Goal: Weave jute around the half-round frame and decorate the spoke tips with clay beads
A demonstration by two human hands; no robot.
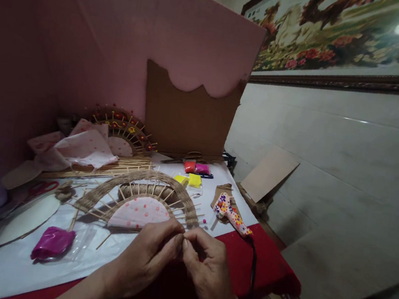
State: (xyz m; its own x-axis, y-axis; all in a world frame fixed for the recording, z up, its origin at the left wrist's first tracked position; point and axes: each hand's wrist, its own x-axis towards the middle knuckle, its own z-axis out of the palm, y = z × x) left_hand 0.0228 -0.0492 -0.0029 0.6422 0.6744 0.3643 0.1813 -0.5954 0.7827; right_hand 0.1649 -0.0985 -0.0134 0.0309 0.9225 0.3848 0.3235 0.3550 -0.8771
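My left hand (153,252) and my right hand (207,264) meet fingertip to fingertip over the near edge of the table. Both are pinched closed, and whatever sits between the fingers is too small or hidden to make out. Just beyond them lies a half-round fan frame (140,213) of thin sticks, wound with brown twine and backed by pink dotted cloth. One stick at its right end carries a small magenta bead (205,221). Left of my hands rests a lump of magenta modelling clay (53,244) on its clear plastic bag.
Yellow clay packets (194,180), red and magenta packets (197,167) and scissors (183,158) lie farther back. A flower-patterned glue gun (233,214) rests at right, its cord hanging off the table. A decorated fan (124,129), dotted cloth (86,146) and a brown cardboard sheet (189,118) stand behind.
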